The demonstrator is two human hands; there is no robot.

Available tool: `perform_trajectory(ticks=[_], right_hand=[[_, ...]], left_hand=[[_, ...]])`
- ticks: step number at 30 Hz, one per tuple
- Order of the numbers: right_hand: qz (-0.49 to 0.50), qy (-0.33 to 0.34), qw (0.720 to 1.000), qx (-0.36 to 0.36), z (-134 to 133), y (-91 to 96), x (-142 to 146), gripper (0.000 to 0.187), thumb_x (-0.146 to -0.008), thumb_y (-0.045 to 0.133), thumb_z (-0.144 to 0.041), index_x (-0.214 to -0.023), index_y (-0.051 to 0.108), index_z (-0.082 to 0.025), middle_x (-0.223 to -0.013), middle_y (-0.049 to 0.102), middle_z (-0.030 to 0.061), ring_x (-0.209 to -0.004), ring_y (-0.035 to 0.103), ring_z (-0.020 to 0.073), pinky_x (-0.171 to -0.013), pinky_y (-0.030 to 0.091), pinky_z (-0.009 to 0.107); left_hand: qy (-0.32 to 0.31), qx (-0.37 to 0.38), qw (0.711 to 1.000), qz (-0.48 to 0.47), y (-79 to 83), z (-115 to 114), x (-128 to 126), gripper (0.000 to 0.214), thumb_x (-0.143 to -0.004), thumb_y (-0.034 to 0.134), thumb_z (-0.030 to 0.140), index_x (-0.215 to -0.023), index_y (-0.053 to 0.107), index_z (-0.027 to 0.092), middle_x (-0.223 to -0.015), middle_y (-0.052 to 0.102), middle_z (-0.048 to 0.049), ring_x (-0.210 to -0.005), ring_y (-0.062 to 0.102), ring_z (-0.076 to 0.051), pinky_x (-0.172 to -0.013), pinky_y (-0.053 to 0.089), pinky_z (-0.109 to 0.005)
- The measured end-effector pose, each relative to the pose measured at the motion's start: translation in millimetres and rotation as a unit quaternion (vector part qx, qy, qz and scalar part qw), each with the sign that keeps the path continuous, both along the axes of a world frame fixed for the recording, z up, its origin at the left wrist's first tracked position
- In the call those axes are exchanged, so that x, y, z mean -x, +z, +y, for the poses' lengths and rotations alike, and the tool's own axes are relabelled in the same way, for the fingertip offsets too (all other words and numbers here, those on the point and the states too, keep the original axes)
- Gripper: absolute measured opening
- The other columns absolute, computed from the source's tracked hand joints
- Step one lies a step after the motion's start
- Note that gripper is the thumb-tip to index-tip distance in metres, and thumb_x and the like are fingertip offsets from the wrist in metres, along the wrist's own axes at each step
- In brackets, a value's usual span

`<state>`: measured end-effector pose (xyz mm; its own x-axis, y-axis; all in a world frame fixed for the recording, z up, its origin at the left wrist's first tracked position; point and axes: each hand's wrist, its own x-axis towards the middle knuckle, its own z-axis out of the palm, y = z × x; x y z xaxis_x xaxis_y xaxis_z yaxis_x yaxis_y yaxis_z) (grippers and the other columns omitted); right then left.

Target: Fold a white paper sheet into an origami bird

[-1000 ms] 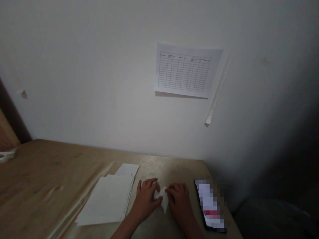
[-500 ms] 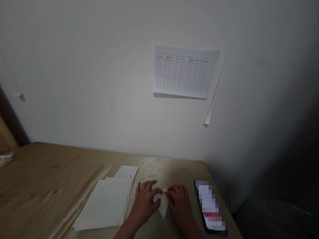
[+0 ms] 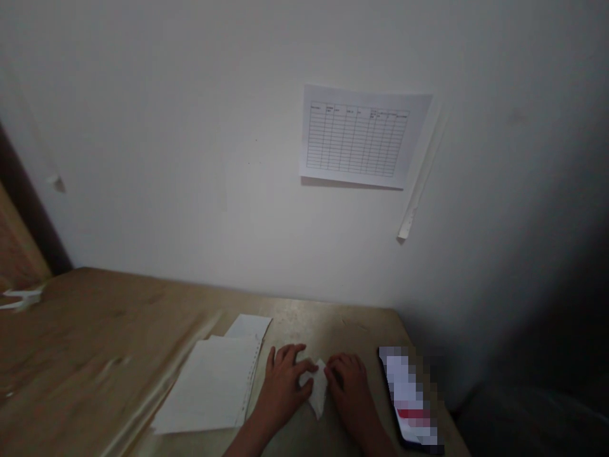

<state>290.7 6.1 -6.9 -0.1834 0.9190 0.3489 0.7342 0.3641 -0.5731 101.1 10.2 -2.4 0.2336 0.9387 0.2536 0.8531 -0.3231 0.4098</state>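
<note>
A small folded white paper (image 3: 318,392) lies on the wooden table (image 3: 95,330) between my hands. My left hand (image 3: 284,388) rests on its left side, fingers curled with the thumb and forefinger pinching the paper's upper edge. My right hand (image 3: 351,395) presses on its right side with bent fingers gripping the paper. Both wrists enter from the bottom edge.
A stack of white sheets (image 3: 212,386) lies just left of my left hand. A phone (image 3: 410,398) lies right of my right hand near the table's right edge. A printed table sheet (image 3: 359,136) hangs on the wall. A small white object (image 3: 19,299) sits at the far left.
The view has shifted slightly. My hands stay on the small paper, and its shape between them has changed a little, narrower at the top.
</note>
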Motion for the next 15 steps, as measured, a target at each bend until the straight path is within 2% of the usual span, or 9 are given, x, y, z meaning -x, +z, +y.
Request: perform_trajectory(ticks=[8,15], right_hand=[[0.039,0.015,0.999,0.001,0.8,-3.8,-3.2,0.018,-0.087,0.054,-0.016,-0.088,0.070,-0.026,-0.105,0.069,0.0034,-0.105,0.059,0.0220,-0.104,0.035,0.042],[0.046,0.031,0.998,0.003,-1.6,-1.6,-4.8,0.027,-0.086,0.052,-0.013,-0.094,0.074,-0.027,-0.106,0.069,0.0049,-0.106,0.057,0.0235,-0.097,0.040,0.041]], left_hand=[[-0.010,-0.001,1.000,0.007,1.5,-1.8,0.1,0.040,-0.076,0.069,0.017,-0.108,0.071,0.040,-0.139,0.057,-0.0004,-0.132,0.045,-0.030,-0.115,0.018,-0.066],[-0.002,0.014,1.000,0.005,5.2,-1.7,-1.9,0.039,-0.076,0.069,0.018,-0.109,0.071,0.040,-0.139,0.056,-0.0006,-0.133,0.044,-0.030,-0.116,0.016,-0.066]])
